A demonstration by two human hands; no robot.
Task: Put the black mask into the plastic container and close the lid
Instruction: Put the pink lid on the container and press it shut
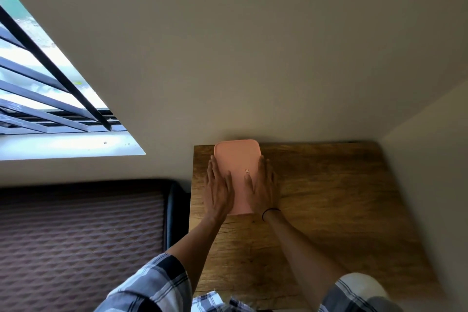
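Wooden table [329, 197], pink lidded plastic container [238, 159] under flat open hands [219, 192].

Single head-worn wide-angle view, looking steeply down and forward from above the person's forearms, brown wooden tabletop [329, 197] at arm's length against a beige wall [253, 45], barred window [45, 99] upper left
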